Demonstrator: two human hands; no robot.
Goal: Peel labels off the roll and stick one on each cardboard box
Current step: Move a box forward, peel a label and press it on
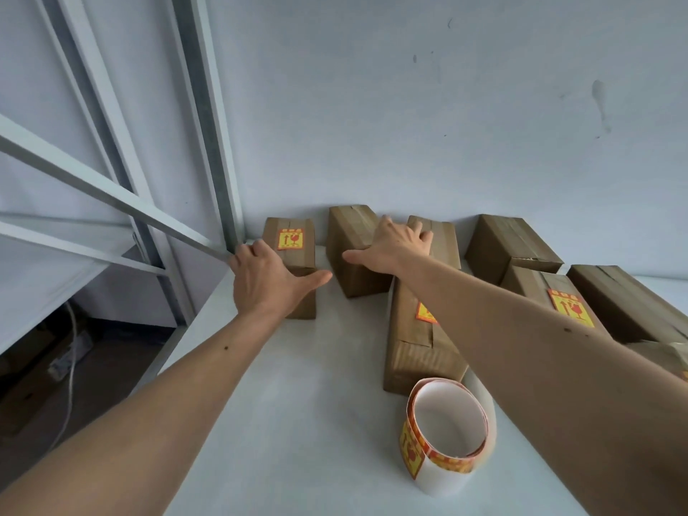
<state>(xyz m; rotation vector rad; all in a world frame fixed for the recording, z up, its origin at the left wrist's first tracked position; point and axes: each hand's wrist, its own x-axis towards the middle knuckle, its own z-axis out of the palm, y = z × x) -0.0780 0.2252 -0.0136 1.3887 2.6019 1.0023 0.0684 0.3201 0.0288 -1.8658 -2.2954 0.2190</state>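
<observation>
Both hands lay open, the left hand on the labelled brown cardboard box and the right hand on the unlabelled brown box, while the orange-and-yellow label roll stood nearer, beneath the right forearm

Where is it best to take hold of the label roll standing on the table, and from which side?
Probably from above: the label roll stands on its edge with its hollow core facing up. Pinch the top rim, thumb inside, fingers outside. Its loose tail hangs at the near left, so grip there to peel.
</observation>
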